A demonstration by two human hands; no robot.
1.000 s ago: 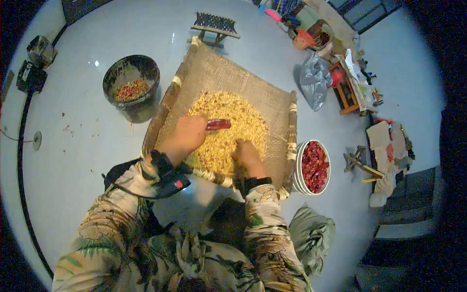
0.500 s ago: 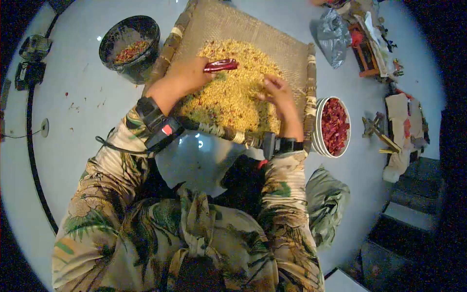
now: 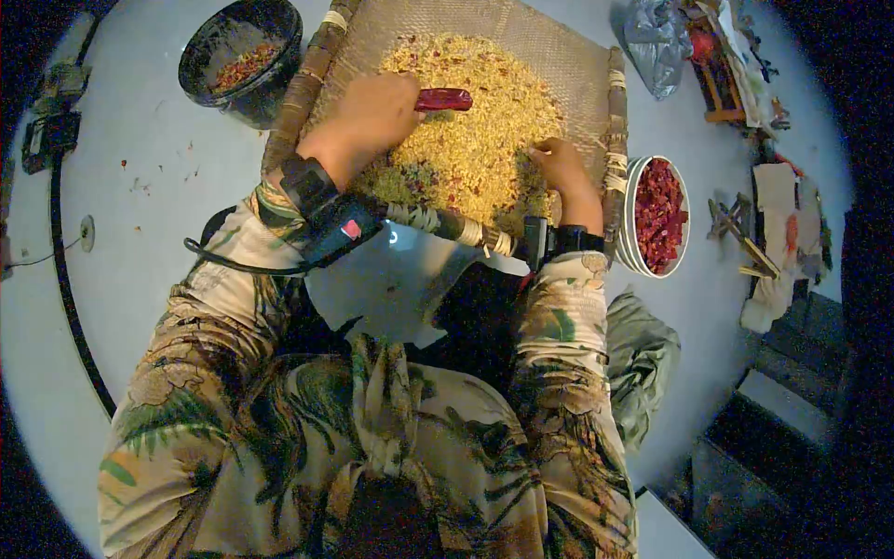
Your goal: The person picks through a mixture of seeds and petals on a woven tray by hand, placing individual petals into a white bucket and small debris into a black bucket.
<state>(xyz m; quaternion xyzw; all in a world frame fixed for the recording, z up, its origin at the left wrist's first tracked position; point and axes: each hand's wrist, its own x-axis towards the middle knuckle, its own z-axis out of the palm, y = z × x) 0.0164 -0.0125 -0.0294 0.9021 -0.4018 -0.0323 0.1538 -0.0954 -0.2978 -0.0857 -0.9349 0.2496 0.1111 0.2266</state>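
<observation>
My left hand [image 3: 377, 114] is closed around a long, shiny dark red chili pepper [image 3: 445, 100], which sticks out to the right above the tray. Below it, a heap of yellow seeds [image 3: 489, 102] with red flecks covers much of the woven tray [image 3: 549, 39]. At the heap's right side, my right hand [image 3: 565, 168] has its fingers drawn together in a pinch, low over the seeds. What lies between those fingertips, if anything, is hidden. Greenish stems [image 3: 407, 180] are piled near the tray's front left edge.
A white bucket [image 3: 628, 224] of red chili pieces [image 3: 659, 214] stands right of the tray. A black bucket [image 3: 200, 86] with red and yellow scraps is at the left. A grey plastic bag [image 3: 655, 47] and a small wooden stand [image 3: 740, 238] sit further right.
My right hand's fingers have gone from spread to pinched together, lower at the seeds. My left hand still holds the chili pepper. The whole view has shifted slightly.
</observation>
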